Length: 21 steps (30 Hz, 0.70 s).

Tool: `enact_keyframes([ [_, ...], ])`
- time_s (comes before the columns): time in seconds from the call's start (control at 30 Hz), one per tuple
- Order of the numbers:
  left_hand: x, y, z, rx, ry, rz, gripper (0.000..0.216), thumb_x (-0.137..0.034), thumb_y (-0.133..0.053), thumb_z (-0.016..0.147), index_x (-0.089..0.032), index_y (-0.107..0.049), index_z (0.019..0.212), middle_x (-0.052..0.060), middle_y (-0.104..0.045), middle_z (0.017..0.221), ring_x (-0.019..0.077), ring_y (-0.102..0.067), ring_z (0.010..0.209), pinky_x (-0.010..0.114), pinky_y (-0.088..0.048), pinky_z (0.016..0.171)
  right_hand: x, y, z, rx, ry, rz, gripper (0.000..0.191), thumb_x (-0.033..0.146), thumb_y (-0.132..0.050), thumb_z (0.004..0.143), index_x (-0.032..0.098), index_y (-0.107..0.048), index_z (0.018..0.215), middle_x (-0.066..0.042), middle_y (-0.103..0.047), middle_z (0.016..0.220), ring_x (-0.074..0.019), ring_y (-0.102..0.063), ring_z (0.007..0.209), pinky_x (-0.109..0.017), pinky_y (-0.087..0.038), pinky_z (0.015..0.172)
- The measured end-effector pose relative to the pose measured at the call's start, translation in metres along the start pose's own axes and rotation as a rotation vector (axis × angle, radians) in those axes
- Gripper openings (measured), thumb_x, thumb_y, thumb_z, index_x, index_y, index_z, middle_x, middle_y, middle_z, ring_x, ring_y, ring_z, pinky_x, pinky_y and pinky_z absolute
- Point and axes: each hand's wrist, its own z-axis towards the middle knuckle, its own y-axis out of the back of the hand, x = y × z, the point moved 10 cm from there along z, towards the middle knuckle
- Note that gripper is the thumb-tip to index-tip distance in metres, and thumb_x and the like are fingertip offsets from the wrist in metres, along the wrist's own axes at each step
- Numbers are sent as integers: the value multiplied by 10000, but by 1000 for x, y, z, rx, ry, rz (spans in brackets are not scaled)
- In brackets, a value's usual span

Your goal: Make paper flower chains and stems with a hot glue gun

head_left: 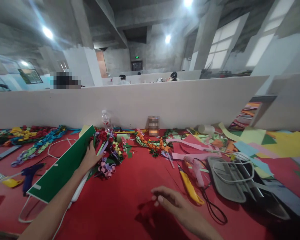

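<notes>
My left hand (91, 157) is at the right edge of a green board (65, 165) with a white rim, its fingers gripping that edge; some fingertips are hidden. The board stands tilted above the table. Just right of this hand lies a bunch of folded-paper flowers (107, 168) in purple, red and yellow, with paper strips beside it. My right hand (173, 203) hovers over the red table (130, 196), fingers loosely bent and apart, with nothing in them. Nearest to it are a yellow-handled cutter (190, 186) and a pink glue gun (196, 170).
A blue glue gun (31, 173) and paper flower chains (40, 143) lie left. At the back stand a plastic bottle (105, 120) and a white partition (130, 103). To the right are a grey tray (221, 183) with a white cable (252, 171) and coloured paper sheets (282, 141).
</notes>
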Motion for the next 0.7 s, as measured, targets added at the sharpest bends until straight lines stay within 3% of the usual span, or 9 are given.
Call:
enact_keyframes([
  [0.13, -21, -1, -6, -103, -191, 369, 762, -460, -462, 946, -161, -200, 1596, 229, -226, 1635, 424, -308, 1447, 598, -362, 1095, -7, 13, -14, -50, -25, -18, 508, 625, -602, 901, 220, -657, 1202, -119, -687, 1180, -254, -666, 1056, -455, -497, 1016],
  [0.3, -16, 8, -11, -160, -57, 614, 705, -361, -395, 959, 30, -276, 1533, 310, -366, 1544, 422, -405, 1371, 527, -470, 1007, -3, 29, -27, -117, -17, -63, 507, 637, -584, 901, 233, -674, 1193, -114, -698, 1147, -265, -665, 1054, -436, -508, 1006],
  [0.37, -28, 8, -16, -170, -53, 657, 623, -305, -377, 957, 36, -376, 1479, 317, -406, 1508, 425, -451, 1329, 506, -503, 948, 0, 37, -30, -173, -4, -112, 494, 632, -551, 920, 233, -681, 1180, -116, -699, 1146, -273, -665, 1056, -427, -518, 991],
  [0.5, -90, -26, -4, 16, -272, 598, 433, -185, -306, 972, -93, -629, 1247, 234, -635, 1251, 364, -611, 1127, 463, -513, 881, 5, 41, -27, -283, 94, -424, 395, 533, -488, 985, 271, -681, 1208, -113, -675, 1248, -284, -620, 1182, -409, -488, 1039],
  [0.57, -128, -45, 22, 81, -364, 563, 390, -177, -331, 980, -148, -662, 1185, 176, -693, 1125, 308, -648, 1050, 410, -503, 897, 4, 28, -17, -229, 207, -679, 365, 468, -530, 980, 297, -654, 1278, -98, -632, 1353, -282, -578, 1260, -406, -473, 1064],
  [0.7, -189, -86, 93, 156, -490, 561, 309, -197, -429, 992, -136, -653, 1197, 164, -677, 1165, 277, -608, 1142, 400, -479, 969, -9, -5, -2, -140, 569, -1151, 493, 428, -644, 939, 315, -553, 1410, -67, -649, 1370, -255, -629, 1218, -363, -504, 1036],
])
